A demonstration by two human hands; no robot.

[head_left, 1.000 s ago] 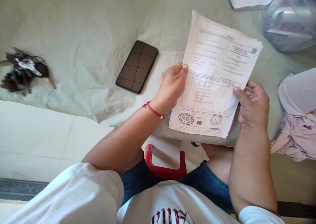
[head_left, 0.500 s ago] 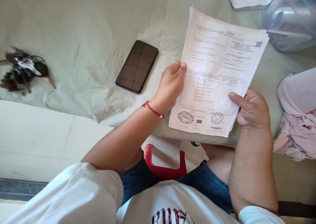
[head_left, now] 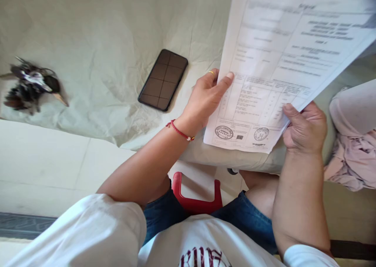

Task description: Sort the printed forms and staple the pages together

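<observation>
A cream sheet (head_left: 102, 43), creased, covers the bed. Above it a thin printed paper form (head_left: 279, 71) slants long-edge up and rightward, pinched between both hands: left hand (head_left: 205, 98) at its left edge, right hand (head_left: 305, 128) at its lower right. A glossy black phone (head_left: 163, 80) lies left of the form.

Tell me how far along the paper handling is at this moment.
Done: the sheaf of printed forms is off the cloth-covered table and raised toward the camera. In hand: the left hand pinches its left edge and the right hand grips the lower right corner. Left: the sheets are together, none set apart. The phone and the bunch of keys lie untouched.
</observation>
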